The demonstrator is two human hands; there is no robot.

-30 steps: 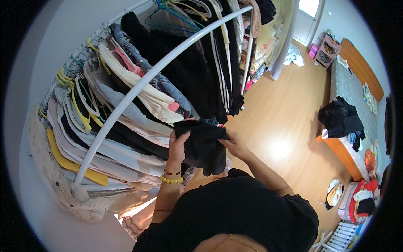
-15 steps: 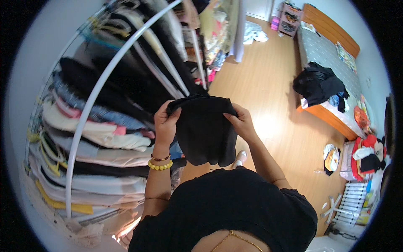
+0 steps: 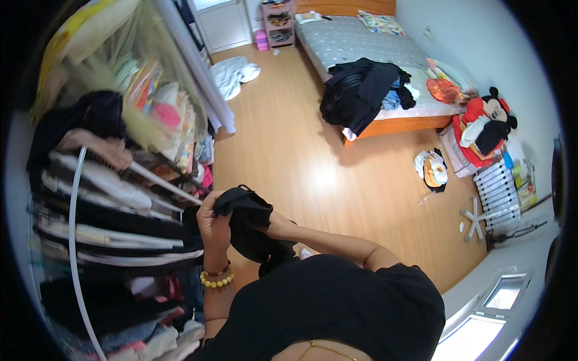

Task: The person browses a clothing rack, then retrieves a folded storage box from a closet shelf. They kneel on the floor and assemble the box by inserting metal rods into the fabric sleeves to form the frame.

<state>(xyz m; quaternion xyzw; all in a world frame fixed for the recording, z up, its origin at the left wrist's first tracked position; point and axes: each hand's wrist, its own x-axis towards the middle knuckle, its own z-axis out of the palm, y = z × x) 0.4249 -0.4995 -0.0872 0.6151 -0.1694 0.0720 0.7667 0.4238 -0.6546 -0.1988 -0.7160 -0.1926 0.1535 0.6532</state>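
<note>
A black garment is bunched in front of my body, its upper edge folded over; whether it is a top or trousers I cannot tell. My left hand, with yellow and brown bead bracelets at its wrist, pinches the garment's upper left edge. On the other side, my right hand is closed on the cloth, its fingertips hidden in the folds. Close to my left hand, hanging clothes crowd a rack with a curved white rail.
Black clothes lie heaped on the corner of a bed. White cloth is on the wooden floor, with a small clothes pile farther right. A white star-shaped base stands near the right wall.
My view has swung right, toward the bed. The black garment, spread flat between both hands before, is now gathered and sagging, with my right hand closer to my left.
</note>
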